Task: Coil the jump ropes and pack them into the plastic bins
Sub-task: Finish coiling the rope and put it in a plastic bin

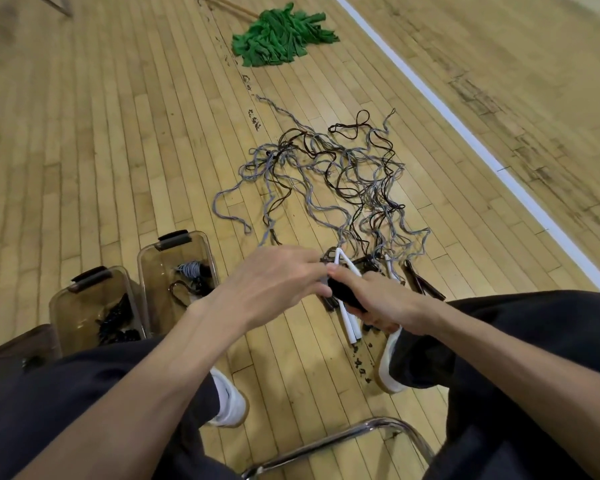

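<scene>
The right hand [378,303] is curled round a coiled jump rope [343,294], a black bundle held above the floor between the person's knees. The left hand [274,278] comes in from the other side with its fingers bent over the bundle's far end, pinching it beside the right thumb. The bundle's long axis runs away from the person, leaning a little to the left at the far end. Its white handles [350,327] point down out of the near end, toward the person.

Just beyond the hands, more white and dark handles lie on the wooden floor [118,150]. From them a tangle of grey and black jump ropes [326,174] spreads away across the boards.

Left of the hands stand two clear plastic bins, side by side. The far bin [146,268] holds a grey coil and some black rope. The near bin [59,313] holds black rope. Well beyond the tangle lies a green mop head [281,36], and a white line [465,133] crosses the floor on the right. A chrome chair frame [326,441] shows at the bottom edge, between the person's legs.
</scene>
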Motion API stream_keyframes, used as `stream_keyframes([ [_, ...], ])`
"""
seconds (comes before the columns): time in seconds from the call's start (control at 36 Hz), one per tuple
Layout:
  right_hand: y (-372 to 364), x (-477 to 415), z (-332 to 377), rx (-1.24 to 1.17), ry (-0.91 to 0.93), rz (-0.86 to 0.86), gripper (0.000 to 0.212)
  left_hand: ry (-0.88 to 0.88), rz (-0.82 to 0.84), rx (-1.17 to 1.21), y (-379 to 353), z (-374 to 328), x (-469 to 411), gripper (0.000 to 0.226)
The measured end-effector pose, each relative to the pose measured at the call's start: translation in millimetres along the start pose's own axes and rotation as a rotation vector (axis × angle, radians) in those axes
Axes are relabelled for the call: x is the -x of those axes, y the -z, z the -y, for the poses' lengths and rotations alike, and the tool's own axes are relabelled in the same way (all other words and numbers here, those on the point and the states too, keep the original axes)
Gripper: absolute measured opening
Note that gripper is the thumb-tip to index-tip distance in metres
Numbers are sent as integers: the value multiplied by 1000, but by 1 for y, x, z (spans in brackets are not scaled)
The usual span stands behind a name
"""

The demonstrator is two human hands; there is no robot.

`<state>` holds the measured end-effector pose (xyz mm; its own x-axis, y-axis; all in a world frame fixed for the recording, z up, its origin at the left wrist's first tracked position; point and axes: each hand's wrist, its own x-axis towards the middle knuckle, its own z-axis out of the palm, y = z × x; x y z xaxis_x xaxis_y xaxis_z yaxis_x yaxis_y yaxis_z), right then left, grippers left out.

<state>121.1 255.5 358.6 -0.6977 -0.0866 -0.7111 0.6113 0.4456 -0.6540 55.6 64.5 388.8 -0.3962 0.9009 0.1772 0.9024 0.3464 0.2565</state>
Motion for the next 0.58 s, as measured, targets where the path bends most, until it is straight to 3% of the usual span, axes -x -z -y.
stream_keyframes([
  [0.14,-9,1,-1,101,-66,157,78,25,31,95,-3,3,1,28],
  [0.25,-9,7,1,119,-110,245,73,169,134,251,-4,4,-2,23],
  [0.39,-9,11,-2,121,-117,281,75,360,246,507,-5,4,-5,19],
  [0.58,-7,20,-4,153,-85,328,74,444,349,751,-2,1,-9,16],
])
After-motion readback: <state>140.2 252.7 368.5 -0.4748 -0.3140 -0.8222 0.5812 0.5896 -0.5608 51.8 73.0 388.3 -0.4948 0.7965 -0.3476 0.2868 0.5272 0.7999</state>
